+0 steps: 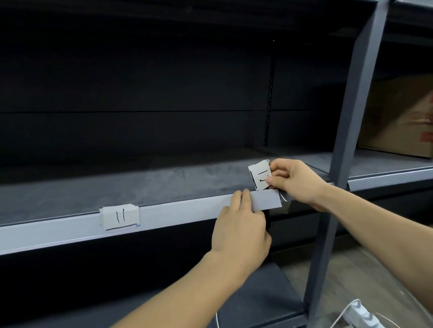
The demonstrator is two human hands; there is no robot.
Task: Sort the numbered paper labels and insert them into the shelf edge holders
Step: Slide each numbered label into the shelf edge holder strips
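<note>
A pale grey shelf edge holder strip (pixel 180 214) runs along the front of a dark metal shelf (pixel 136 183). A white paper label marked 11 (pixel 120 217) sits in the strip at centre left. My right hand (pixel 297 181) pinches a white paper label marked 12 (pixel 259 176), turned sideways, just above the strip's right end. My left hand (pixel 240 230) grips the strip's right end, fingers over its top edge and thumb side below. The two hands are close together but apart.
A grey upright post (pixel 347 138) stands right of my hands. A cardboard box (pixel 408 116) sits on the neighbouring shelf at right. A white power strip (pixel 364 323) with cables lies on the floor at lower right. A lower dark shelf (pixel 264 297) is beneath.
</note>
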